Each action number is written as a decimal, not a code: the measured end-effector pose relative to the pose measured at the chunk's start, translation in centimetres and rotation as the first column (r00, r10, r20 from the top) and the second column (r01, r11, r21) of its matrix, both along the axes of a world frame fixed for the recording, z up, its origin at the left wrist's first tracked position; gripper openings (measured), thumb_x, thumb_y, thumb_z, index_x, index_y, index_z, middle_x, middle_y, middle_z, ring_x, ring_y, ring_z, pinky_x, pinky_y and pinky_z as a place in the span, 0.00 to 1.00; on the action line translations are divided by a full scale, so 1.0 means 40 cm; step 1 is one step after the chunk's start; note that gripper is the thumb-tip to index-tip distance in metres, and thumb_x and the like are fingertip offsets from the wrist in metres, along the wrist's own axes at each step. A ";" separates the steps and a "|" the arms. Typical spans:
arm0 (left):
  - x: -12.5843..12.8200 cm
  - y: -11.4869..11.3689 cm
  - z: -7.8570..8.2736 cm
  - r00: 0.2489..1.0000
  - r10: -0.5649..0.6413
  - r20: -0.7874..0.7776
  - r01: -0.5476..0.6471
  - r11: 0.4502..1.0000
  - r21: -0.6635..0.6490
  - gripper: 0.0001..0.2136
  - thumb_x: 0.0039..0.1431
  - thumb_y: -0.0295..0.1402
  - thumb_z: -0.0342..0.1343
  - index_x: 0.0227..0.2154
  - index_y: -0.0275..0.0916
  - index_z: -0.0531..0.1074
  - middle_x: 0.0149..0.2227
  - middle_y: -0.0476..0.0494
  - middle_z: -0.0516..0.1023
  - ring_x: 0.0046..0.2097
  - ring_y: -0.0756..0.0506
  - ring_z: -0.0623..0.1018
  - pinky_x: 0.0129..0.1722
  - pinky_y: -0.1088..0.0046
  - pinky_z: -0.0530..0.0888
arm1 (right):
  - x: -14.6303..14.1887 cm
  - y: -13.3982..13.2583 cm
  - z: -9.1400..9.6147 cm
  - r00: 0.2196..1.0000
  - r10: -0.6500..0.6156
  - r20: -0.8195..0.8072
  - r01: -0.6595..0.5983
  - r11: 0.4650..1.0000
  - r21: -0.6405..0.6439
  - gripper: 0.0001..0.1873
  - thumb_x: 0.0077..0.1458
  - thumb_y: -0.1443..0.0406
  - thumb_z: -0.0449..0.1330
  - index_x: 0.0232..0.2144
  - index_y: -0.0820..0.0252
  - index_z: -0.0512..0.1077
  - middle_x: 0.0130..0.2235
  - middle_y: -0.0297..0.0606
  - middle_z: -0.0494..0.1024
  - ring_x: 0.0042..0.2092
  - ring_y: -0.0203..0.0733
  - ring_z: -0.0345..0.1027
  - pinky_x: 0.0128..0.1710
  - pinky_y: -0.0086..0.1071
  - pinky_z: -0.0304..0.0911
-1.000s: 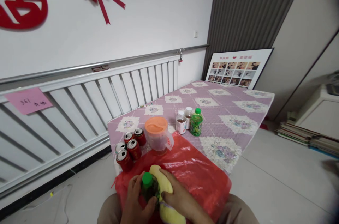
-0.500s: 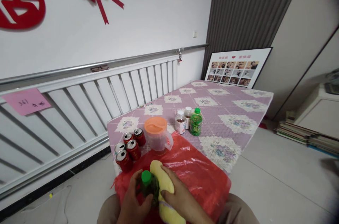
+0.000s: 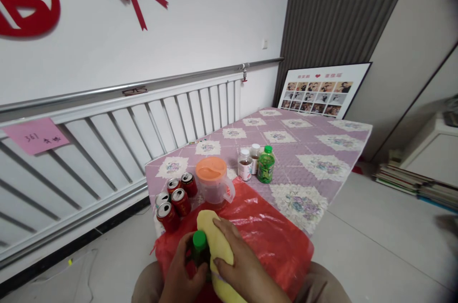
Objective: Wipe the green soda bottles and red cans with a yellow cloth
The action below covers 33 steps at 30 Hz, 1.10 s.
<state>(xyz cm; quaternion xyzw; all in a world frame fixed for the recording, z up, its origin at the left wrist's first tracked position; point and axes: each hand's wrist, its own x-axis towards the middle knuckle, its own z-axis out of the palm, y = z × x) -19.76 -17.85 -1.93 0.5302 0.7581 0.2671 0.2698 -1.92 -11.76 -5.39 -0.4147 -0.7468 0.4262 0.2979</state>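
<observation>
- Left hand (image 3: 181,278): fingers curled round the lower body of the bottle (image 3: 199,245), thumb on the near side. The bottle is upright, over my lap at the near edge of the table, green cap up.
- Right hand (image 3: 245,272): fingers together and pressed flat on the yellow cloth (image 3: 212,231), clamping it against the bottle's 3 o'clock side.
- Change over the last second: my right hand has slid up towards 11 o'clock and carried the cloth with it. The top fold now stands above the cap, and the dark body that showed before is mostly hidden. The left hand's grip looks the same.
- Reading: the rub has moved from the bottle's flank up to its shoulder and neck. The cap itself is bare.
- Under both hands: a red plastic sheet (image 3: 275,238), crumpled, over the table's near corner.
- 12 o'clock, just beyond the cloth: a clear pitcher (image 3: 213,183) with an orange lid.
- 11 o'clock: four red cans (image 3: 176,200), bunched together, tops opened.
- 1 o'clock: three small bottles (image 3: 256,163) in a tight group, one green.
- Table (image 3: 322,148): purple quilted cover, running away to 1 o'clock.
- 10 o'clock: a white radiator (image 3: 107,138) along the wall.
</observation>
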 end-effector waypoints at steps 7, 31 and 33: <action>-0.005 -0.003 -0.008 0.999 -0.010 0.051 0.005 0.994 0.106 0.23 0.48 0.31 0.60 0.51 0.45 0.72 0.38 0.44 0.84 0.44 0.38 0.82 0.45 0.66 0.77 | 0.004 0.019 0.019 0.999 -0.023 -0.041 0.018 0.994 -0.108 0.43 0.43 0.69 0.57 0.65 0.57 0.60 0.68 0.40 0.59 0.68 0.50 0.50 0.68 0.46 0.44; 0.001 -0.004 0.000 0.998 -0.014 0.069 0.005 0.992 0.129 0.25 0.46 0.29 0.60 0.51 0.47 0.73 0.41 0.44 0.84 0.47 0.37 0.81 0.47 0.65 0.77 | 0.003 0.013 0.052 0.998 -0.020 -0.064 0.013 0.993 -0.118 0.43 0.43 0.70 0.57 0.64 0.57 0.60 0.68 0.40 0.58 0.69 0.47 0.49 0.68 0.46 0.43; 0.002 -0.004 0.002 0.998 -0.004 0.069 -0.005 0.991 0.133 0.25 0.46 0.29 0.60 0.51 0.48 0.73 0.42 0.44 0.84 0.48 0.37 0.81 0.47 0.64 0.77 | 0.003 0.018 0.036 0.995 -0.029 -0.091 0.014 0.985 -0.170 0.43 0.43 0.70 0.57 0.64 0.55 0.60 0.68 0.39 0.59 0.68 0.48 0.52 0.68 0.46 0.45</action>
